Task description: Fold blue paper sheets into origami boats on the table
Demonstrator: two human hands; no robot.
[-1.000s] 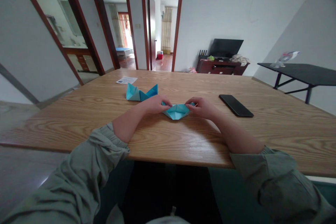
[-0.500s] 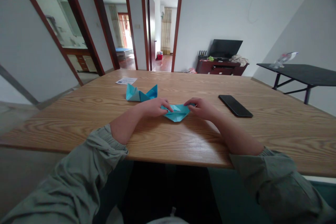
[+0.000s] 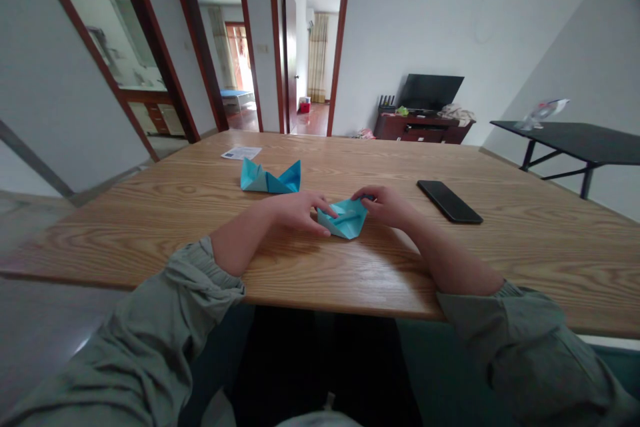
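Observation:
A half-folded piece of light blue paper (image 3: pixel 345 219) lies on the wooden table (image 3: pixel 325 260) in front of me. My left hand (image 3: pixel 300 211) presses on its left edge, fingers curled down onto the paper. At the upper right corner, my right hand (image 3: pixel 385 206) pinches the paper. A finished blue origami shape (image 3: pixel 271 178) with two raised points stands a little behind my left hand, apart from it.
A black phone (image 3: pixel 449 201) lies flat to the right of my right hand. A small white card (image 3: pixel 241 153) sits near the table's far edge. A black side table (image 3: pixel 575 137) stands at the right; two open doorways lie beyond.
The blue paper has turned and its right side has lifted slightly under my fingers. My left hand has slid a little to the right over the paper. The other origami shape has stayed put.

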